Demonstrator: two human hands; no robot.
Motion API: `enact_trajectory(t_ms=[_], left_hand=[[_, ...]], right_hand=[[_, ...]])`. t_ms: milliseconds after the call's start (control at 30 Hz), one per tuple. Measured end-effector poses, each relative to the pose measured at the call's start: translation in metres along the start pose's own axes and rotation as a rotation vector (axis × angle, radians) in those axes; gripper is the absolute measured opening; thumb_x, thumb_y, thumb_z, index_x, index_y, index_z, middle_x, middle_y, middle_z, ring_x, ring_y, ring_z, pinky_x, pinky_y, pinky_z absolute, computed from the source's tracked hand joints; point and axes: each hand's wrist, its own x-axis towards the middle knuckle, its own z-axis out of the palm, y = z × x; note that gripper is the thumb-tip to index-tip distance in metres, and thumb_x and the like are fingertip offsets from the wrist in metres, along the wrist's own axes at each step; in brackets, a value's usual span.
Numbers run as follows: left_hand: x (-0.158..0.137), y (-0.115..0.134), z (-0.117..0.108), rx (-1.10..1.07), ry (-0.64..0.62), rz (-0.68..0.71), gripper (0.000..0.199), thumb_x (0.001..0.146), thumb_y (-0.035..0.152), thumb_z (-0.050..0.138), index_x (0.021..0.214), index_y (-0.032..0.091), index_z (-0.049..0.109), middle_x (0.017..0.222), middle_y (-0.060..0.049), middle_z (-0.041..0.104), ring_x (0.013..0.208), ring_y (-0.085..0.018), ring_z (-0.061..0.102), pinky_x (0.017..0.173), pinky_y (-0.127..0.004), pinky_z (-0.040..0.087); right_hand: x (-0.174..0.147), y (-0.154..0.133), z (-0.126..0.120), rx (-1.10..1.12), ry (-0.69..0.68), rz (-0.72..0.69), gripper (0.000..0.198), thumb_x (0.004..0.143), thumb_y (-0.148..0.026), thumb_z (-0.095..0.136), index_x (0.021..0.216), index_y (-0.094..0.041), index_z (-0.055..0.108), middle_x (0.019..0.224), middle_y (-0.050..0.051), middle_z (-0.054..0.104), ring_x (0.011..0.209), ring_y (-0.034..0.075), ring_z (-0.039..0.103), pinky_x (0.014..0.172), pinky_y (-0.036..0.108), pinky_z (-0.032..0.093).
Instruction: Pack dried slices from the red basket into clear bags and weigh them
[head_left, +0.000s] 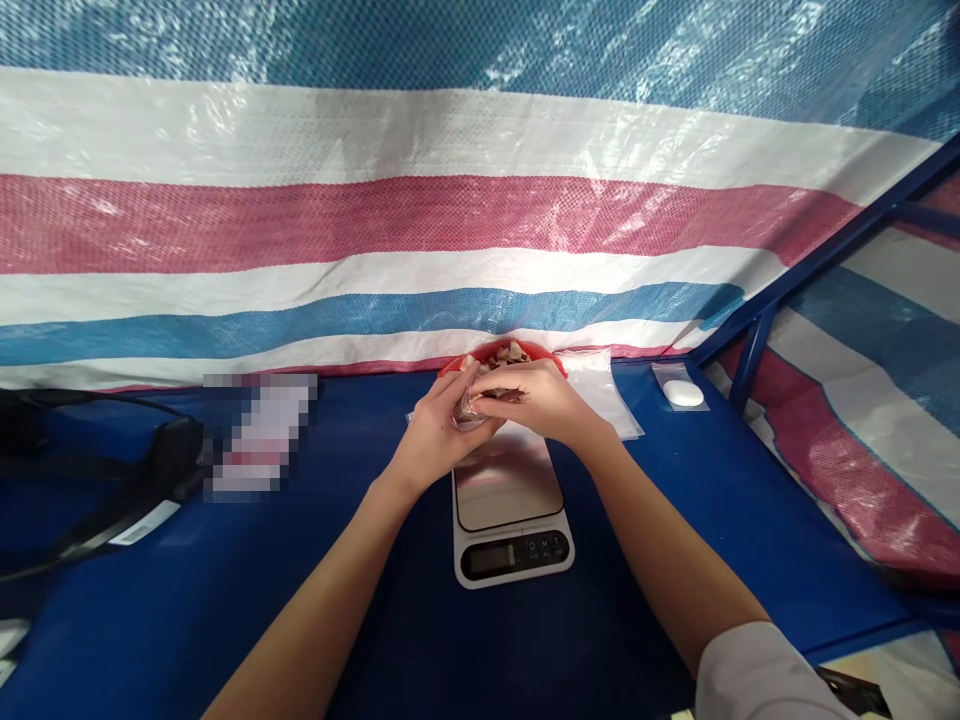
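Observation:
Above the back of a kitchen scale (pixel 510 495), my left hand (pixel 435 430) is closed round a small clear plastic bag (pixel 466 408). My right hand (pixel 540 395) reaches across to the bag's mouth, its fingers pinched together over it. Something brown shows by those fingers, but I cannot make out exactly what they hold. Just behind both hands is a red bowl (pixel 544 350) with brown and pale dried pieces (pixel 511 354) in it. The hands hide the bowl's front and the far end of the scale.
Flat clear bags (pixel 606 395) lie right of the bowl. Farther right, a white rounded object (pixel 684 393) rests on a small clear bag. A black strap-like item (pixel 169 460) and a blurred packet (pixel 262 440) are at left. Striped sheeting (pixel 420 220) hangs behind the blue table (pixel 360 420).

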Motion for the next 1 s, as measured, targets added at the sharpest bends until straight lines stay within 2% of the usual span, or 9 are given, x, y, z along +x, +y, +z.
enact_trajectory(t_ms=[233,367,500,700,833,1000], left_hand=[[-0.001,-0.004,0.001,0.023,-0.044,-0.003,0.091,0.075,0.040,0.085,0.155,0.028,0.043,0.154,-0.012,0.055,0.144,-0.035,0.049,0.117,-0.054,0.043],[-0.001,-0.003,0.002,0.016,0.005,0.029,0.081,0.082,0.037,0.080,0.154,0.027,0.045,0.149,-0.012,0.059,0.139,-0.033,0.055,0.114,-0.051,0.047],[0.000,-0.002,0.000,0.002,0.039,0.018,0.074,0.082,0.043,0.079,0.148,0.024,0.052,0.142,-0.012,0.064,0.129,-0.031,0.063,0.110,-0.047,0.051],[0.005,-0.002,-0.014,-0.031,0.083,-0.063,0.065,0.083,0.048,0.077,0.138,0.019,0.062,0.126,-0.012,0.072,0.117,-0.029,0.069,0.106,-0.044,0.054],[0.007,-0.007,-0.028,-0.010,0.115,-0.147,0.071,0.080,0.056,0.078,0.137,0.016,0.063,0.126,-0.013,0.072,0.117,-0.031,0.069,0.108,-0.047,0.052],[0.008,-0.013,-0.041,-0.020,0.062,-0.206,0.079,0.078,0.059,0.079,0.141,0.014,0.060,0.123,-0.014,0.073,0.112,-0.031,0.071,0.106,-0.047,0.052]], right_hand=[[0.000,0.002,0.001,0.002,0.021,0.042,0.016,0.090,-0.023,0.069,0.099,-0.026,0.082,0.096,0.001,0.080,0.079,0.020,0.071,0.086,0.034,0.059],[0.000,0.004,0.002,0.016,0.002,0.004,0.016,0.090,-0.026,0.071,0.103,-0.029,0.081,0.098,0.000,0.080,0.084,0.021,0.073,0.086,0.034,0.062],[-0.002,0.006,-0.003,0.098,0.044,-0.020,0.017,0.088,-0.029,0.075,0.103,-0.029,0.081,0.101,0.001,0.081,0.090,0.021,0.075,0.085,0.032,0.063],[-0.006,0.021,-0.017,0.251,0.133,0.033,0.021,0.089,-0.034,0.073,0.105,-0.025,0.082,0.096,0.002,0.081,0.080,0.019,0.077,0.076,0.030,0.063],[-0.005,0.042,-0.017,0.137,0.134,0.072,0.018,0.088,-0.028,0.074,0.103,-0.025,0.082,0.101,0.002,0.081,0.082,0.020,0.078,0.076,0.029,0.062],[-0.002,0.055,-0.012,-0.120,0.041,0.110,0.019,0.089,-0.022,0.073,0.106,-0.024,0.082,0.104,0.005,0.082,0.089,0.023,0.078,0.084,0.034,0.060]])
